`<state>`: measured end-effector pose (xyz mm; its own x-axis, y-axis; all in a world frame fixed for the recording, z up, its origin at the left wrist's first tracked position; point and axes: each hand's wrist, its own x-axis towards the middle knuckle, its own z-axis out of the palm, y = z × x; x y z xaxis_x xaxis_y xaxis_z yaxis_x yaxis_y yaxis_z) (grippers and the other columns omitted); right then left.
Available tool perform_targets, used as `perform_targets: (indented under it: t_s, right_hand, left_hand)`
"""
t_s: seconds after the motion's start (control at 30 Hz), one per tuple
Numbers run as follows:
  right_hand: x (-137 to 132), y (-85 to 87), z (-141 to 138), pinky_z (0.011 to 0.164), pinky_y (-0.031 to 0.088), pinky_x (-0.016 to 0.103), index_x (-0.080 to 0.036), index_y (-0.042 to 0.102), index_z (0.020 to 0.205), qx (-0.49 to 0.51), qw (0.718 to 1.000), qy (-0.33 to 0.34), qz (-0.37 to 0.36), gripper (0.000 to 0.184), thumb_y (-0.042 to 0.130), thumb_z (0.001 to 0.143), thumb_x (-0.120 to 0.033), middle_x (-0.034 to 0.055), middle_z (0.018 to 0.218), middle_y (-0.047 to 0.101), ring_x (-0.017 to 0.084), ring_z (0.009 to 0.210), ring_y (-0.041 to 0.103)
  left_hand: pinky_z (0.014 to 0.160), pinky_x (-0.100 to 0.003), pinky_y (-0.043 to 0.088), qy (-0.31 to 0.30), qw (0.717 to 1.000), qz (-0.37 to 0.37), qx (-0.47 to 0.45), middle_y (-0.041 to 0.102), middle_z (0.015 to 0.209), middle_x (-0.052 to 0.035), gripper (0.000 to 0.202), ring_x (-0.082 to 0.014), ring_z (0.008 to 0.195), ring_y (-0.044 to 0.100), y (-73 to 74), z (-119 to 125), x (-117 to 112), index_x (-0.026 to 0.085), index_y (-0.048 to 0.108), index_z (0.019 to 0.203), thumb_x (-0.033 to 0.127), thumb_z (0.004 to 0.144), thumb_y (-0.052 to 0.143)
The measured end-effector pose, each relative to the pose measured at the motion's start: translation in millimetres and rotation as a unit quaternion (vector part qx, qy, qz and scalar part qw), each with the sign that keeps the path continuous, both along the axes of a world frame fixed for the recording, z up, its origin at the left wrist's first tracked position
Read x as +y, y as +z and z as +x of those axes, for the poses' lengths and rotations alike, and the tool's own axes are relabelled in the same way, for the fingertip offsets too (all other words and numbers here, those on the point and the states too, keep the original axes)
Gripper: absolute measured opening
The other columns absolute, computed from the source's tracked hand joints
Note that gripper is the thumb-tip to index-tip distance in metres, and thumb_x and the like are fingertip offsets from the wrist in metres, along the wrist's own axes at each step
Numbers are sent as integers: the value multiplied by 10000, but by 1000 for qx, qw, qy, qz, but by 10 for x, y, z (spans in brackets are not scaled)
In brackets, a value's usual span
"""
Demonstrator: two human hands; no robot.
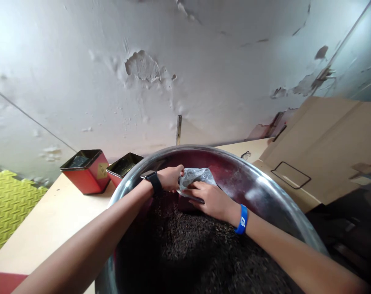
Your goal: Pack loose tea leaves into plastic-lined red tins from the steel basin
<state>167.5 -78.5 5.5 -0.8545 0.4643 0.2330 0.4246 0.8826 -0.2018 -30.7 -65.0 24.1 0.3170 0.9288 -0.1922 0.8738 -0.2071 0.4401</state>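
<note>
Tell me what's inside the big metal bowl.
Dark shreds, a clear plastic bag by a dark red container, plus the left grip and right grip. Shreds hide the bottom of the bowl; the right grip partly covers the bag and container.

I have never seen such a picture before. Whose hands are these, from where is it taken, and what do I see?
There is no machine: a camera worn on a person's head looks forward and down at that person's hands. The left hand pinches the edge of a clear plastic bag; the right hand touches the bag too. Both reach into a large metal bowl that holds dark loose bits. On the pale table, left of the bowl, stand two red containers.
</note>
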Motion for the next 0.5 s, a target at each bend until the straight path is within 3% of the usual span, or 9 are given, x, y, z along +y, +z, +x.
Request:
perform_targets:
  t_s: [0.1, 0.23, 0.33, 0.4, 0.5]
  right_hand:
    - [17, -34, 10, 863, 384, 347, -265, 591, 1093, -28, 999, 20, 1, 320, 476, 819, -385, 65, 1137, 506, 207, 1006, 486]
    - [12, -60, 23, 870, 382, 370, -247, 621, 1059, -57, 998, 16, 13, 327, 506, 794, -401, 83, 1150, 499, 231, 1008, 491]
    - [11, -46, 19, 861, 389, 368, -241, 655, 988, -56, 998, 8, 17, 294, 499, 795, -397, 84, 1157, 500, 229, 986, 507]
    - [24, -35, 12, 853, 395, 365, -240, 669, 947, -51, 999, 0, 17, 280, 500, 790, -399, 82, 1165, 501, 225, 964, 523]
    - [50, -25, 9, 848, 404, 345, -251, 668, 938, -39, 999, -6, 2, 270, 488, 796, -393, 62, 1166, 515, 204, 935, 544]
  left_hand:
    - [469, -188, 372, 5, 996, 64, 59, 631, 709, -27, 471, -155, 600, 588, -26, 19, 26, 183, 433, 1067, 176, 611, 549]
    - [507, -211, 396, 19, 992, 86, 92, 639, 812, -63, 532, -186, 673, 600, -54, 89, 44, 180, 431, 1125, 149, 607, 551]
    - [588, -248, 437, 14, 988, 100, 120, 636, 866, -99, 521, -223, 763, 604, 5, 149, 98, 149, 461, 1113, 133, 603, 566]
    - [588, -263, 456, -1, 993, 41, 109, 641, 803, -92, 538, -217, 710, 613, 83, 163, 191, 132, 438, 1134, 117, 611, 563]
    - [548, -264, 480, -30, 994, -106, 22, 624, 706, -42, 558, -178, 605, 611, 186, 116, 399, 138, 387, 1157, 90, 624, 545]
